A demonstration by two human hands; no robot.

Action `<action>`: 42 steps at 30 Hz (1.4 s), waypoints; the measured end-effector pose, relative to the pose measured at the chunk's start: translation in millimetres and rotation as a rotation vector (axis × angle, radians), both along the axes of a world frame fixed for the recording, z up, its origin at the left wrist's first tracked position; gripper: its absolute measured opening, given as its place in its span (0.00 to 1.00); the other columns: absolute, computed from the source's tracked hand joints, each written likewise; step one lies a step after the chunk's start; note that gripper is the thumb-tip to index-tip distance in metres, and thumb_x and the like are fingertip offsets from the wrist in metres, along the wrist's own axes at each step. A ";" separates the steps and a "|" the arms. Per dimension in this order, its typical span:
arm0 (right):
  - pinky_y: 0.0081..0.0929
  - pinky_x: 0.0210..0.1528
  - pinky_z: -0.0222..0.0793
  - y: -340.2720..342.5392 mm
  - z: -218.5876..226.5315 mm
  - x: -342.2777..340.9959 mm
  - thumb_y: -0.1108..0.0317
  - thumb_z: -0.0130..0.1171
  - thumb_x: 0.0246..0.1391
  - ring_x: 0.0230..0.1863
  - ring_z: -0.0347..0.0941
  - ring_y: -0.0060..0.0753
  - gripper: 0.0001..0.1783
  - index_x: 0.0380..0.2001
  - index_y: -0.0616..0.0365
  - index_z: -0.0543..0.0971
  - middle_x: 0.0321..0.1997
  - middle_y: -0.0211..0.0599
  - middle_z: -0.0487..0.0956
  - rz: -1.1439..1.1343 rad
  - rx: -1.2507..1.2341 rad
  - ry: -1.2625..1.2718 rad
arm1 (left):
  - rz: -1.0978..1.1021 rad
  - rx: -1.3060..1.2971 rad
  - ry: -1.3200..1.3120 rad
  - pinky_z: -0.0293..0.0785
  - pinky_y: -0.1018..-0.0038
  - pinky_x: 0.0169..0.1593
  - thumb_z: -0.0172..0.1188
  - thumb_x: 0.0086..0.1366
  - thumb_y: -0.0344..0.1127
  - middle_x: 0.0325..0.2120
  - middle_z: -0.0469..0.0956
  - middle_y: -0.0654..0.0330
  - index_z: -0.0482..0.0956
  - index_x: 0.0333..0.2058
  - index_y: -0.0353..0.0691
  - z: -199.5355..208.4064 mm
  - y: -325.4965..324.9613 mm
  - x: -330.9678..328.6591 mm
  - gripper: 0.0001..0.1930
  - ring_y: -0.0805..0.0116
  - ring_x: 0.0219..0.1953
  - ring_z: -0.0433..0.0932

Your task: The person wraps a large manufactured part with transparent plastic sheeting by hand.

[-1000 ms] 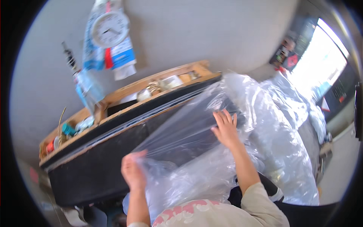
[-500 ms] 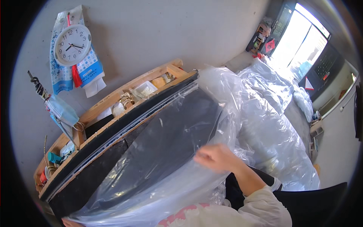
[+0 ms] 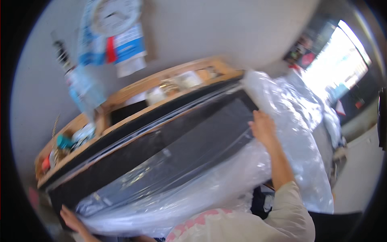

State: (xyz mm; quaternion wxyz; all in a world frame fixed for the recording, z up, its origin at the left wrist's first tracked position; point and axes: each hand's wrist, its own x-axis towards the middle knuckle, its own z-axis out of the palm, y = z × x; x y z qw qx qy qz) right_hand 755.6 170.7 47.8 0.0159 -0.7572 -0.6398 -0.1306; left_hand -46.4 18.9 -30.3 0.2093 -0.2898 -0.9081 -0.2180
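A clear plastic sheet point(image 3: 173, 193) lies creased over the long black worktop point(image 3: 189, 131) in front of me. At its near left corner, my left hand point(image 3: 73, 221) rests with fingers stretched out on the black surface beside the film's edge. Toward the worktop's right end, my right hand point(image 3: 264, 128) lies on the plastic, fingers somewhat apart and slightly bent. Motion blurs both hands. Creases run through the sheet between them.
Behind the worktop, a wooden tray point(image 3: 133, 85) holds several small items, including a teal object point(image 3: 63, 142). A large heap of clear plastic point(image 3: 300, 161) spreads to the right. A clock point(image 3: 117, 16) hangs on the wall; a bright doorway point(image 3: 338, 64) stands far right.
My right hand has moved right and farther away, toward the worktop's far right end. My left hand shows more fully at the near left corner. The whole view has shifted.
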 end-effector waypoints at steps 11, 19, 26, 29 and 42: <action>0.34 0.23 0.68 -102.0 -25.8 -322.3 0.57 0.56 0.48 0.21 0.71 0.38 0.17 0.18 0.58 0.71 0.18 0.36 0.72 1.491 -0.564 0.538 | -0.048 0.349 -0.180 0.67 0.62 0.33 0.44 0.61 0.42 0.25 0.74 0.46 0.72 0.29 0.36 18.9 17.2 44.3 0.14 0.47 0.27 0.72; 0.30 0.23 0.67 -123.5 -86.8 -356.6 0.59 0.57 0.49 0.21 0.72 0.37 0.13 0.24 0.59 0.75 0.21 0.36 0.74 1.407 -0.676 0.013 | -0.096 0.343 -0.166 0.67 0.60 0.34 0.44 0.63 0.43 0.27 0.74 0.46 0.72 0.32 0.38 13.5 4.1 36.4 0.14 0.45 0.32 0.73; 0.24 0.27 0.61 -89.3 33.6 -222.8 0.68 0.60 0.46 0.23 0.67 0.22 0.15 0.36 0.60 0.69 0.22 0.30 0.74 0.932 -1.381 1.191 | -0.127 0.198 -0.215 0.69 0.69 0.43 0.46 0.63 0.40 0.37 0.76 0.53 0.74 0.40 0.40 1.0 9.6 35.8 0.13 0.56 0.41 0.75; 0.33 0.29 0.66 -107.6 35.5 -104.2 0.64 0.57 0.44 0.26 0.73 0.37 0.16 0.39 0.52 0.71 0.25 0.37 0.77 0.498 -0.971 0.763 | -0.112 -0.004 -0.114 0.69 0.70 0.47 0.45 0.64 0.39 0.42 0.75 0.54 0.73 0.44 0.41 -15.4 1.0 3.2 0.14 0.57 0.45 0.74; 0.32 0.31 0.66 -176.5 -27.9 -100.2 0.64 0.61 0.38 0.29 0.71 0.34 0.13 0.31 0.54 0.75 0.28 0.31 0.73 0.700 0.135 0.460 | -0.023 -0.153 -0.008 0.70 0.58 0.33 0.42 0.63 0.40 0.29 0.76 0.42 0.74 0.30 0.30 31.1 30.1 85.3 0.18 0.47 0.30 0.76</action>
